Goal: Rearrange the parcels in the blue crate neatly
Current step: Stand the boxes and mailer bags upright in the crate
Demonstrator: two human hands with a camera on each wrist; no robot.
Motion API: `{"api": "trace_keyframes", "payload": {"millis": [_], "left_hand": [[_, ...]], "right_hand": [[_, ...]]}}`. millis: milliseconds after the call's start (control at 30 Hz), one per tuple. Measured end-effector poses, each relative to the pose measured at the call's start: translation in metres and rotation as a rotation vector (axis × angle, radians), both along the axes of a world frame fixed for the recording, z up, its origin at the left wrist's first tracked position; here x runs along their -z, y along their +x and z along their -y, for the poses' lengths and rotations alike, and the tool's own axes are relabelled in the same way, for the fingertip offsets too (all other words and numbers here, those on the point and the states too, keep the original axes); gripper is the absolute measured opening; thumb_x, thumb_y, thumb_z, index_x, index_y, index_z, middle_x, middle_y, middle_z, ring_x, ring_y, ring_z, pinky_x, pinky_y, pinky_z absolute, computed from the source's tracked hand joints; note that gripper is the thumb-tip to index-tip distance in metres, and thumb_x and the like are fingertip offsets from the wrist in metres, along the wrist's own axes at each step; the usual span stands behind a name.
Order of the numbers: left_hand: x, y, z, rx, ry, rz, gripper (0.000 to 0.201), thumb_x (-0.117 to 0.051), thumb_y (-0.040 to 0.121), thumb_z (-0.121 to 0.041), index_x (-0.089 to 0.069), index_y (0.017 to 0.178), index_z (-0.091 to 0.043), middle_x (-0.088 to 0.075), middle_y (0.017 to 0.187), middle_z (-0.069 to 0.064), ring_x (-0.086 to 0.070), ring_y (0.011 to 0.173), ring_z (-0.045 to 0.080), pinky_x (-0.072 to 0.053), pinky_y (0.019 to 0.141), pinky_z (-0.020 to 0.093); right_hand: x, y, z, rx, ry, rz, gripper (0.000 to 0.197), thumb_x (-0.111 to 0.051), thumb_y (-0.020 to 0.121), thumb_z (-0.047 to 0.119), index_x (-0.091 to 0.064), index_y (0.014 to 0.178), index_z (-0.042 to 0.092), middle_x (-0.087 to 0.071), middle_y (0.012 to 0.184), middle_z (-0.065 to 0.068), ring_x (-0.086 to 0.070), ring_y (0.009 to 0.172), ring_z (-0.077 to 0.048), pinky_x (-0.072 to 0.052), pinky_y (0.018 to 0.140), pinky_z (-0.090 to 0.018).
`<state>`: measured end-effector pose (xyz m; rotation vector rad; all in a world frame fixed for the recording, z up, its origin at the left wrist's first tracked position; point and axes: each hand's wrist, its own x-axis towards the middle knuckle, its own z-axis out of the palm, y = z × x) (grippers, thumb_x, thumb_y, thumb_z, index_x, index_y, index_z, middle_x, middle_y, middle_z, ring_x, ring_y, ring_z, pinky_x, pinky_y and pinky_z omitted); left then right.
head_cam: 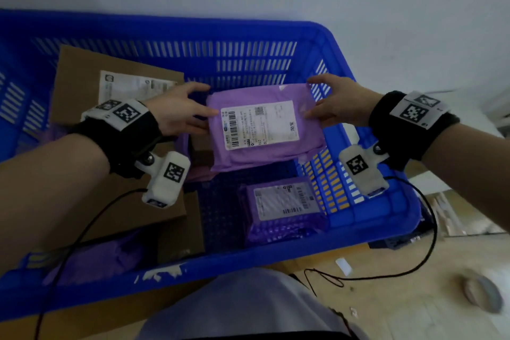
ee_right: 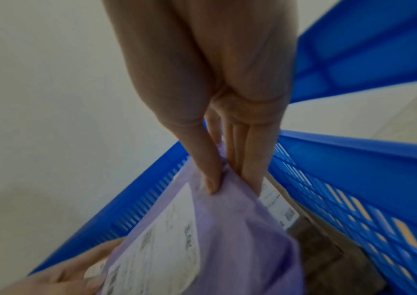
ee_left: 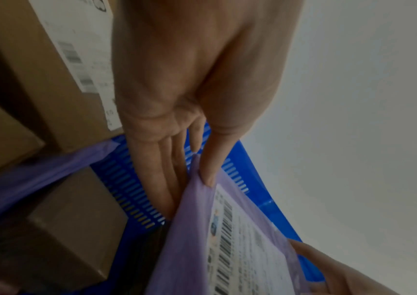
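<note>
A light purple parcel [head_cam: 265, 130] with a white label is held above the floor of the blue crate [head_cam: 248, 259], label up. My left hand [head_cam: 187, 113] pinches its left edge, thumb on top and fingers beneath, as the left wrist view shows on the parcel [ee_left: 227, 239]. My right hand [head_cam: 331, 105] pinches the right edge the same way; the right wrist view shows the thumb on the parcel [ee_right: 222, 229]. A darker purple bubble mailer [head_cam: 284, 207] lies flat in the crate's near right part. A large cardboard box [head_cam: 110, 85] sits at the far left.
More cardboard boxes [head_cam: 176, 226] and a purple bag [head_cam: 93, 259] fill the crate's near left side under my left arm. The crate's slotted walls [head_cam: 248, 58] rise around the parcels. A wall stands behind; a wooden floor with a cable [head_cam: 386, 276] lies at the right.
</note>
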<state>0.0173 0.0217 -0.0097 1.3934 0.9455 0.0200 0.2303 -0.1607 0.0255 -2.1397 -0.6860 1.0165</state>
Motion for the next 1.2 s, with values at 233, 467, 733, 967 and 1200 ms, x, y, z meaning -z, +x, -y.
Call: {"api": "trace_keyframes", "payload": {"millis": [233, 467, 733, 967, 1200], "left_hand": [[0.015, 0.011, 0.015, 0.241, -0.059, -0.198, 0.042, -0.057, 0.088, 0.005, -0.046, 0.121, -0.018, -0.067, 0.098, 0.015, -0.067, 0.084, 0.026, -0.059, 0.065, 0.038], [0.037, 0.027, 0.037, 0.483, -0.065, -0.416, 0.019, -0.058, 0.085, 0.011, -0.051, 0.092, -0.005, -0.068, 0.075, 0.018, -0.064, 0.074, 0.029, -0.059, 0.064, 0.039], [0.072, 0.034, 0.060, 0.689, -0.116, -0.562, 0.008, -0.057, 0.088, 0.007, -0.053, 0.091, 0.001, -0.059, 0.071, 0.021, -0.063, 0.085, 0.036, -0.053, 0.076, 0.043], [0.083, 0.034, 0.064, 0.742, -0.084, -0.570, 0.013, -0.061, 0.087, 0.004, -0.053, 0.092, -0.005, -0.057, 0.073, 0.016, -0.057, 0.065, 0.025, -0.054, 0.043, 0.030], [0.088, 0.032, 0.068, 0.656, -0.013, -0.535, 0.029, -0.067, 0.083, 0.002, -0.051, 0.105, -0.009, -0.058, 0.090, 0.018, -0.056, 0.067, 0.023, -0.056, 0.056, 0.034]], "right_hand": [[0.013, 0.001, -0.005, -0.225, -0.431, 0.096, 0.048, -0.067, 0.085, 0.008, -0.047, 0.129, 0.010, -0.065, 0.087, -0.013, -0.064, 0.062, -0.023, -0.058, 0.058, -0.029], [0.048, -0.005, -0.021, -0.570, -0.881, 0.214, 0.018, -0.071, 0.082, 0.013, -0.065, 0.089, -0.003, -0.062, 0.057, -0.012, -0.052, 0.028, -0.009, -0.045, 0.034, -0.016], [0.086, -0.008, -0.022, -0.832, -1.124, 0.216, 0.026, -0.069, 0.085, 0.020, -0.063, 0.063, 0.008, -0.060, 0.038, 0.002, -0.058, 0.040, -0.010, -0.049, 0.051, -0.022], [0.087, -0.020, -0.027, -0.906, -1.190, 0.263, 0.037, -0.065, 0.088, 0.023, -0.064, 0.115, -0.002, -0.063, 0.051, 0.004, -0.056, 0.048, -0.006, -0.045, 0.049, -0.018], [0.093, -0.024, -0.028, -0.944, -1.207, 0.375, 0.021, -0.072, 0.082, 0.027, -0.069, 0.079, 0.006, -0.070, 0.096, -0.004, -0.057, 0.064, -0.018, -0.048, 0.065, -0.027]]}}
